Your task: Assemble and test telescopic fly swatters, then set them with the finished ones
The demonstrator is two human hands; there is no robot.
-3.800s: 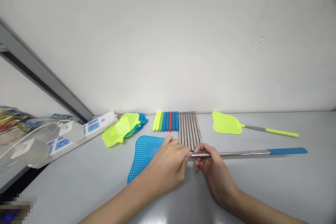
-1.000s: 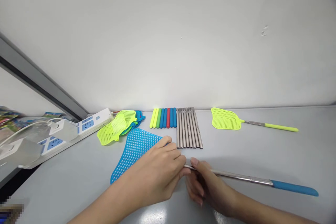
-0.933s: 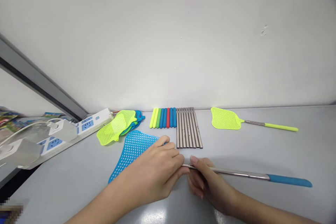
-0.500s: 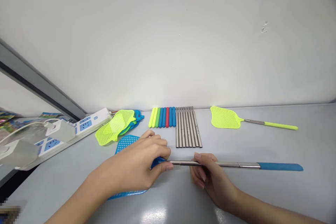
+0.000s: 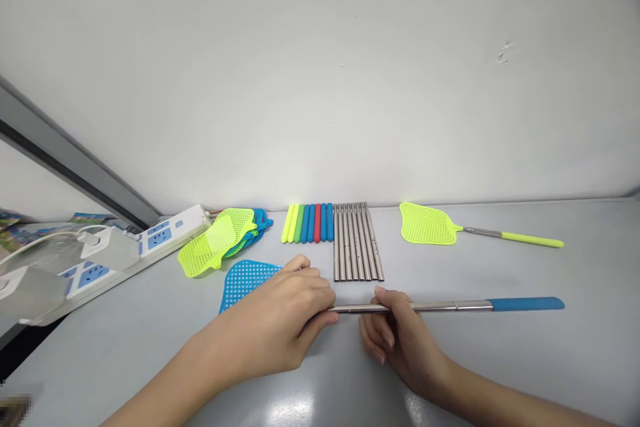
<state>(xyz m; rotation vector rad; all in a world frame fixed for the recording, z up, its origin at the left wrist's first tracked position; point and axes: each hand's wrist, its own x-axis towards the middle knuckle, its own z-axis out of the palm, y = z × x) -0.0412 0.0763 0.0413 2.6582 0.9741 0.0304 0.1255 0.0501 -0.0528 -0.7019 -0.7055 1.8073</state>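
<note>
A blue fly swatter (image 5: 247,280) with an extended metal rod and a blue grip lies level across both hands in the head view. My left hand (image 5: 293,313) is closed around the neck, where the perforated head meets the rod; it hides the joint and part of the head. My right hand (image 5: 400,333) pinches the middle of the metal rod (image 5: 440,306) between thumb and fingers. The blue grip (image 5: 525,303) sticks out to the right, untouched. Beyond the hands, several metal rods (image 5: 355,247) lie side by side, next to a row of coloured grips (image 5: 307,223).
Yellow and blue swatter heads (image 5: 215,243) are piled at the back left. A yellow-green fly swatter (image 5: 430,225) lies at the back right. A white power strip (image 5: 175,230) with plugged-in adapters runs along the left edge. A white wall (image 5: 320,80) rises behind the grey table (image 5: 500,360).
Both hands keep their hold. My left hand has shifted slightly right along with the swatter head, and the blue grip end has tilted up and moved a little left.
</note>
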